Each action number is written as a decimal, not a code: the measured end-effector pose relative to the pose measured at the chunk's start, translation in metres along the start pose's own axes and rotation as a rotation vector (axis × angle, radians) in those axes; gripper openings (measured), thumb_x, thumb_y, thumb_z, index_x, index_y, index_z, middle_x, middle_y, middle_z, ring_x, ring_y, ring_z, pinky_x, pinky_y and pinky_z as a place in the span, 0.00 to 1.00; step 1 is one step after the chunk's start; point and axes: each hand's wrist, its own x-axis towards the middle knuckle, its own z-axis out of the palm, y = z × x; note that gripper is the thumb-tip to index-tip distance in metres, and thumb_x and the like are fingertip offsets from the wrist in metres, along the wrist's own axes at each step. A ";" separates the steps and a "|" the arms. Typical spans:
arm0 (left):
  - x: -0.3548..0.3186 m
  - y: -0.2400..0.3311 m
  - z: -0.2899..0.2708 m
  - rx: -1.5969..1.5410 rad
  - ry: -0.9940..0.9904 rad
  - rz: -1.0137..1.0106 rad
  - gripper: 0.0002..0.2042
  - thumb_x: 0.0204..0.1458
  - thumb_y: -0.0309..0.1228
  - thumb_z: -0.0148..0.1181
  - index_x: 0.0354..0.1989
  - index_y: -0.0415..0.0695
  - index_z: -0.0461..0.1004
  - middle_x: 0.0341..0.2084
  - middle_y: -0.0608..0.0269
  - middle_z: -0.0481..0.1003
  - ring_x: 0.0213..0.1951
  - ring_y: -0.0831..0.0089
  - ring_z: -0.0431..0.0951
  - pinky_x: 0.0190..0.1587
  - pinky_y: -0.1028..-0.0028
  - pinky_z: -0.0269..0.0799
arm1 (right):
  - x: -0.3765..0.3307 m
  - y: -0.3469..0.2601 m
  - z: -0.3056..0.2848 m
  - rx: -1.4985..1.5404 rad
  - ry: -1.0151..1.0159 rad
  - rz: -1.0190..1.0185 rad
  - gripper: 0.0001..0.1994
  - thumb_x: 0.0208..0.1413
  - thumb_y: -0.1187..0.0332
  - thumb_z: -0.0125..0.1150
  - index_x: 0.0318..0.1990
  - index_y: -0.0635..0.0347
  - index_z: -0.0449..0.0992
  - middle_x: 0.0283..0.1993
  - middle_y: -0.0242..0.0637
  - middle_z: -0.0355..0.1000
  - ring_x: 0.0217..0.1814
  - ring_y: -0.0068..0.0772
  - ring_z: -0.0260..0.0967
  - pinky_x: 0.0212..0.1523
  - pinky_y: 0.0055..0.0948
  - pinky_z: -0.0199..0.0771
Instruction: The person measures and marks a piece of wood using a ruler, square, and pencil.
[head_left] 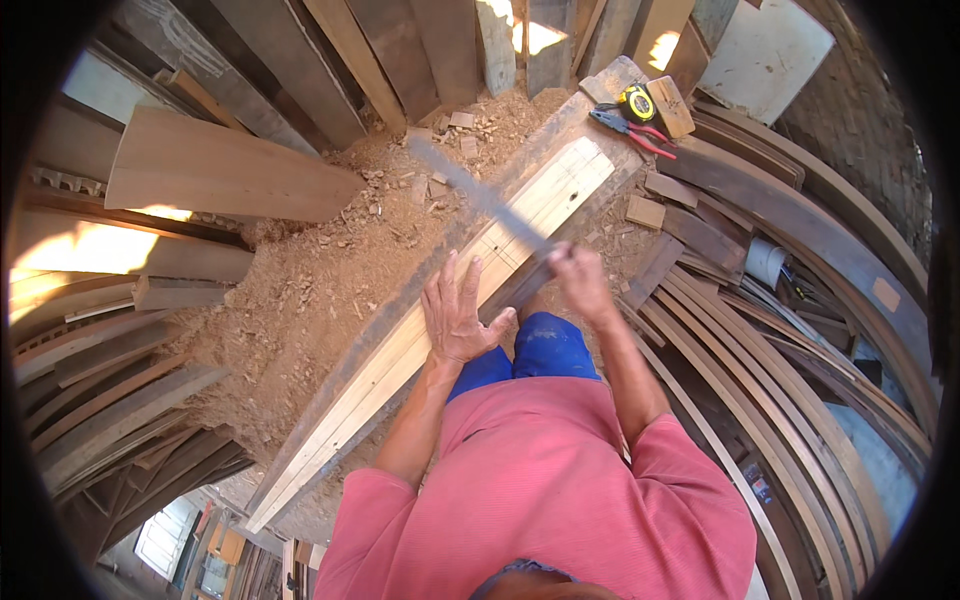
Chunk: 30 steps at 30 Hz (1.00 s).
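Note:
A long pale board [420,325] lies slantwise along a dark, rough beam [540,150], with pencil lines drawn across it. My left hand [457,310] presses on the board with its fingers spread, just beside those lines. In my right hand [581,283], at the board's near edge, the fingers are wrapped around the end of a handsaw. Its grey blade [480,195] is smeared by motion and crosses the board toward the far left. The handle is mostly hidden inside my fist.
On the beam's far right end lie pliers [632,130] with red grips, a yellow tape measure [637,102] and a small wood block [670,107]. Sawdust and chips [310,290] cover the ground at left. Planks [400,50] lean behind, and curved strips [760,380] are stacked at right.

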 end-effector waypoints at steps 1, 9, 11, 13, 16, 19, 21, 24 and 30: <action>0.000 0.001 0.002 0.096 -0.021 -0.001 0.35 0.51 0.53 0.71 0.71 0.67 0.72 0.72 0.43 0.61 0.64 0.45 0.64 0.65 0.48 0.61 | 0.009 -0.002 -0.027 -0.134 0.109 -0.041 0.18 0.72 0.57 0.56 0.34 0.62 0.79 0.30 0.30 0.75 0.34 0.23 0.69 0.35 0.31 0.71; 0.001 0.002 0.011 0.325 -0.081 0.008 0.31 0.57 0.41 0.69 0.71 0.72 0.72 0.71 0.44 0.62 0.61 0.45 0.67 0.62 0.48 0.64 | 0.121 0.018 -0.196 -0.517 0.198 0.003 0.19 0.71 0.57 0.54 0.47 0.69 0.79 0.40 0.51 0.79 0.43 0.46 0.77 0.49 0.45 0.76; 0.002 0.003 0.011 0.329 -0.082 0.006 0.32 0.56 0.40 0.70 0.71 0.72 0.72 0.70 0.44 0.63 0.62 0.45 0.67 0.62 0.48 0.63 | 0.146 0.030 -0.190 -0.706 0.167 0.048 0.21 0.70 0.57 0.55 0.53 0.70 0.80 0.49 0.60 0.81 0.54 0.56 0.79 0.59 0.48 0.75; 0.003 0.004 0.012 0.335 -0.081 0.007 0.32 0.55 0.40 0.71 0.71 0.72 0.72 0.70 0.45 0.63 0.62 0.45 0.67 0.62 0.48 0.63 | 0.158 0.030 -0.180 -0.663 0.093 0.102 0.23 0.69 0.58 0.56 0.60 0.69 0.78 0.61 0.67 0.75 0.67 0.64 0.72 0.68 0.52 0.69; 0.005 0.006 0.012 0.335 -0.075 0.002 0.32 0.54 0.40 0.72 0.71 0.72 0.73 0.69 0.45 0.63 0.62 0.45 0.67 0.63 0.48 0.63 | 0.156 0.006 -0.177 -0.877 0.194 0.092 0.19 0.67 0.60 0.56 0.59 0.58 0.81 0.55 0.63 0.79 0.61 0.65 0.76 0.62 0.55 0.75; 0.003 0.007 0.009 0.319 -0.072 -0.008 0.33 0.53 0.40 0.73 0.71 0.72 0.73 0.69 0.45 0.64 0.62 0.45 0.67 0.63 0.47 0.63 | 0.175 -0.026 -0.184 -0.902 0.355 0.063 0.18 0.65 0.58 0.61 0.58 0.52 0.82 0.49 0.59 0.82 0.57 0.63 0.79 0.55 0.57 0.79; 0.004 0.005 0.010 0.312 -0.065 -0.002 0.34 0.52 0.40 0.73 0.71 0.71 0.72 0.68 0.44 0.65 0.62 0.44 0.68 0.63 0.45 0.64 | 0.201 -0.037 -0.191 -0.997 0.316 -0.108 0.27 0.61 0.51 0.67 0.63 0.54 0.76 0.49 0.63 0.79 0.54 0.65 0.79 0.52 0.58 0.79; 0.000 -0.001 0.015 0.243 -0.053 -0.013 0.34 0.52 0.40 0.74 0.70 0.69 0.72 0.67 0.43 0.67 0.62 0.42 0.70 0.62 0.42 0.66 | 0.250 -0.036 -0.183 -1.460 0.195 0.029 0.41 0.54 0.40 0.73 0.67 0.61 0.72 0.54 0.59 0.78 0.60 0.59 0.76 0.59 0.50 0.78; -0.014 -0.006 0.021 0.266 -0.037 -0.064 0.32 0.51 0.41 0.74 0.67 0.66 0.71 0.67 0.39 0.66 0.65 0.39 0.69 0.66 0.42 0.63 | 0.279 -0.039 -0.183 -1.644 -0.032 -0.509 0.27 0.57 0.45 0.69 0.39 0.66 0.85 0.38 0.58 0.83 0.44 0.62 0.83 0.46 0.53 0.81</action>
